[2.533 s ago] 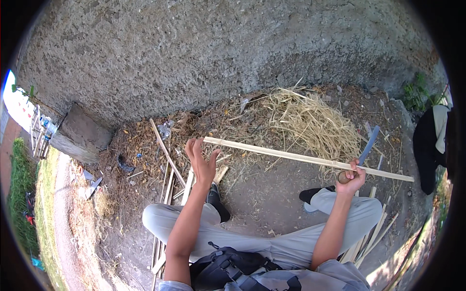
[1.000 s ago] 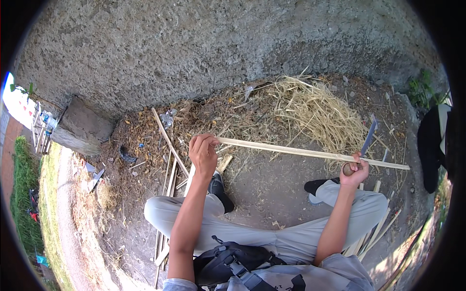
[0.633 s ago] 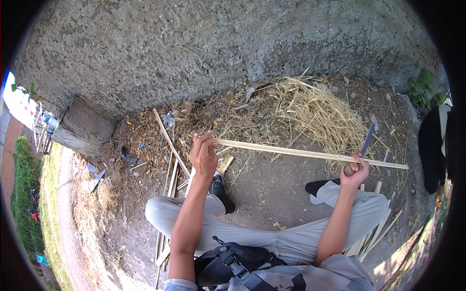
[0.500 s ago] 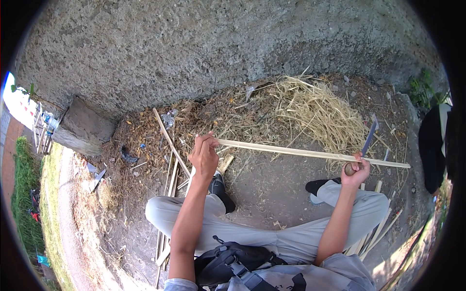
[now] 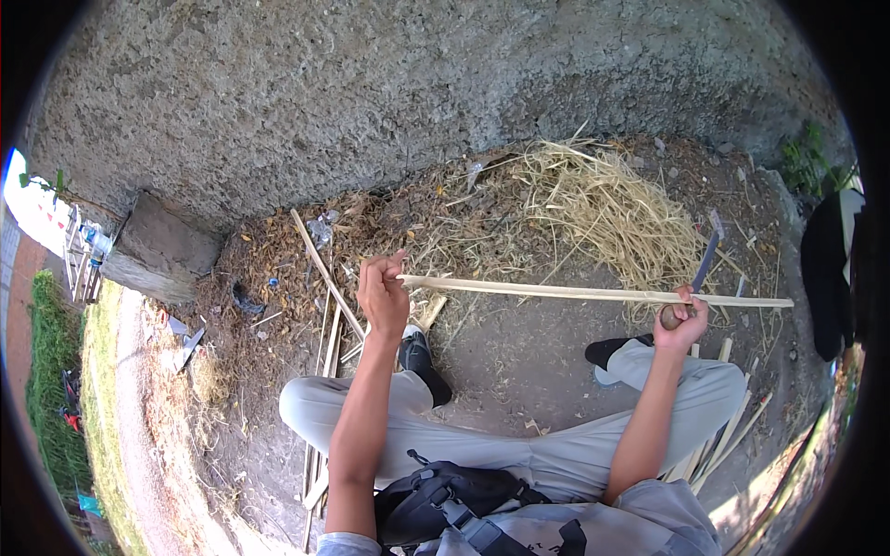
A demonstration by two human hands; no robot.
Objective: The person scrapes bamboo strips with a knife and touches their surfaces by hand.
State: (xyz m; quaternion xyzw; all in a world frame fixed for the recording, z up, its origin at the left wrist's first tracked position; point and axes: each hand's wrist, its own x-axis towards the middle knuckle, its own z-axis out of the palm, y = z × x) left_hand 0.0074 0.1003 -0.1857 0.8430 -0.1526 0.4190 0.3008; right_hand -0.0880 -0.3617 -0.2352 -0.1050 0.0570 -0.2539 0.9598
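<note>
A long pale strip of split wood or bamboo (image 5: pixel 538 290) stretches almost level in front of me, above the ground. Its left end is pinched in my left hand (image 5: pixel 383 295), whose fingers are closed with one fingertip pointing up. My right hand (image 5: pixel 681 329) is wrapped round the rounded wooden handle of a knife (image 5: pixel 707 259). The dark blade points up and away, crossing the strip close to my right fingers, which also touch the strip. Beyond that hand the strip's free end sticks out to the right. Whether the blade's edge is cutting in cannot be made out.
A heap of straw-like shavings (image 5: pixel 621 218) lies beyond the strip, before a rough wall (image 5: pixel 417 83). Several more strips lie by my left leg (image 5: pixel 331 338) and right leg (image 5: pixel 723 449). A stone block (image 5: pixel 167 246) stands left; a dark object (image 5: pixel 823 278) is at far right.
My left hand has shifted slightly left with the strip's end. The strip's right end has risen a little, so it lies more level. My right hand has barely moved.
</note>
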